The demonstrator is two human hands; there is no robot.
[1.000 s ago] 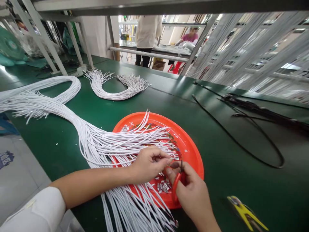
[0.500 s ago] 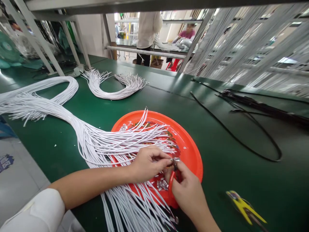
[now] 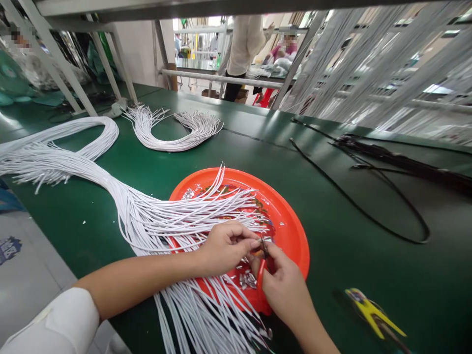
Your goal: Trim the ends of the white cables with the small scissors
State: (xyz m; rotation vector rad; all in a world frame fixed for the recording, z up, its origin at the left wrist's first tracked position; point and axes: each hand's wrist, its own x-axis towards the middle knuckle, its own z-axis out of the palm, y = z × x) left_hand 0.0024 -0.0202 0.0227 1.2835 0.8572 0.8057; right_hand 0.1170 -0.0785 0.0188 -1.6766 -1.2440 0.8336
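Note:
Over a round red tray (image 3: 299, 241), my left hand (image 3: 225, 248) is closed in a pinch on the end of a white cable, mostly hidden by the fingers. My right hand (image 3: 289, 285) is closed around red-handled scissors (image 3: 261, 279), whose dark blades meet the left fingertips. A long bundle of white cables (image 3: 147, 211) runs from the left across the tray, passing under my left forearm. Small silver foil scraps (image 3: 248, 280) lie in the tray beneath my hands, with more near its far left rim.
A second cable bundle (image 3: 177, 145) curves on the green table (image 3: 258, 142) at the back. Black cables (image 3: 398, 160) lie at the right, and a yellow-handled tool (image 3: 372, 314) is at the front right. White strands hang from a rack (image 3: 350, 73). People are behind.
My right fingers have shifted slightly toward the left fingertips, and the scissors seem more closed. The cables and tray look the same. A person in white behind the table has moved right.

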